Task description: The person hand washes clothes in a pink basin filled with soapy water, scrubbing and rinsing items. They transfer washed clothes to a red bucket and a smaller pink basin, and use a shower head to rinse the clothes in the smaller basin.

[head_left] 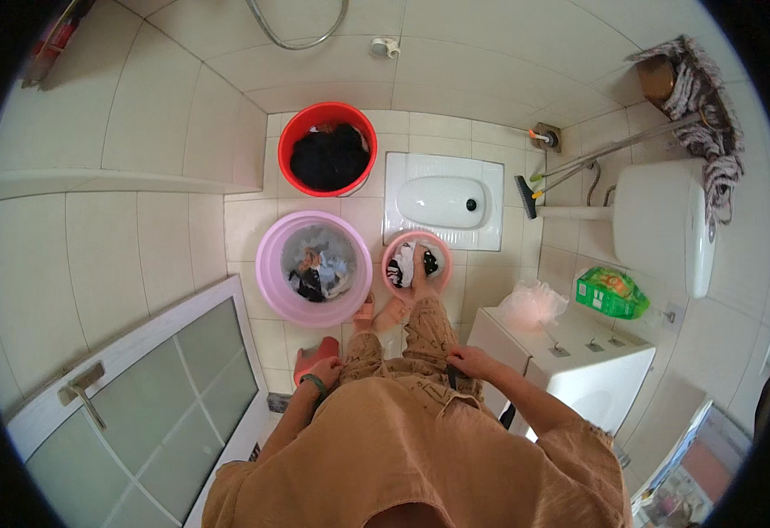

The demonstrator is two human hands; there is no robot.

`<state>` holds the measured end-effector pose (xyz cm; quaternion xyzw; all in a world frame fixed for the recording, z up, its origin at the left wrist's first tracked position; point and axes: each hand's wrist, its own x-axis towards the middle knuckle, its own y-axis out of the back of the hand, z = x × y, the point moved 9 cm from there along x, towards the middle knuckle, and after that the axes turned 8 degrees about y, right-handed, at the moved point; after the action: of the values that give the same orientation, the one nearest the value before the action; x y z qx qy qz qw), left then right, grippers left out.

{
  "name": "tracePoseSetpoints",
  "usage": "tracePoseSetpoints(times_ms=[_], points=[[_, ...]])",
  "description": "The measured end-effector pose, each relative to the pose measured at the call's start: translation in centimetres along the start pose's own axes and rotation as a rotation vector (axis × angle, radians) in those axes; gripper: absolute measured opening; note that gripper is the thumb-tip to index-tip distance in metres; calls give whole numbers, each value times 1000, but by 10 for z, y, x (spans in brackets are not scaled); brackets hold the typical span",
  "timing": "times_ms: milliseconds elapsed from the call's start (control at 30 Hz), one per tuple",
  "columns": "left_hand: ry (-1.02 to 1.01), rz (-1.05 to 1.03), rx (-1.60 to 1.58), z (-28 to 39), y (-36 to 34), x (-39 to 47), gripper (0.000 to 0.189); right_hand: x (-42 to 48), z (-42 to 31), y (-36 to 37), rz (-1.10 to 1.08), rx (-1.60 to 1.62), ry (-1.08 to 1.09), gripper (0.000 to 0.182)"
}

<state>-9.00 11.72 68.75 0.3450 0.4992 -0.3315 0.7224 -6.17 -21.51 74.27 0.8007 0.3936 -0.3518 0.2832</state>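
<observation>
My right hand [470, 362] grips the patterned brown trousers [427, 333] at the right thigh, beside a dark strap. At the left thigh, my left hand [327, 371] has its fingers curled on the trouser cloth, partly hidden. My bare right foot [420, 280] is inside a small pink basin [449, 263], on wet black and white laundry [401, 264]. The left foot wears a pink slipper [364, 313], and an unworn slipper [391, 314] lies by it. Left of the basin stands a large pink-purple tub [269, 270] with clothes [322, 270] in water.
A red bucket [286, 142] of dark clothes stands behind the tub. A white squat toilet [441, 231] is set in the floor. A red plastic stool [312, 355] sits by my left hand, a white washing machine [596, 376] at right. A squeegee [526, 197] leans nearby.
</observation>
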Motion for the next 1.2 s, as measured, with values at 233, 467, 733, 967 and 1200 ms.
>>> tracePoseSetpoints(times_ms=[233, 467, 733, 967, 1200], points=[[107, 102, -17, -3, -27, 11, 25, 13, 29, 36, -51, -17, -39, 32], [24, 69, -184, -54, -54, 11, 25, 25, -9, 4, 30, -138, 76, 29], [68, 85, -199, -62, -56, 0, 26, 9, -37, 0, 42, -122, 71, 29], [199, 61, -228, -62, -78, 7, 27, 37, -12, 14, 50, -140, 53, 26], [310, 121, -302, -8, -61, -18, 23, 49, -9, 56, -6, -148, 289, 29]])
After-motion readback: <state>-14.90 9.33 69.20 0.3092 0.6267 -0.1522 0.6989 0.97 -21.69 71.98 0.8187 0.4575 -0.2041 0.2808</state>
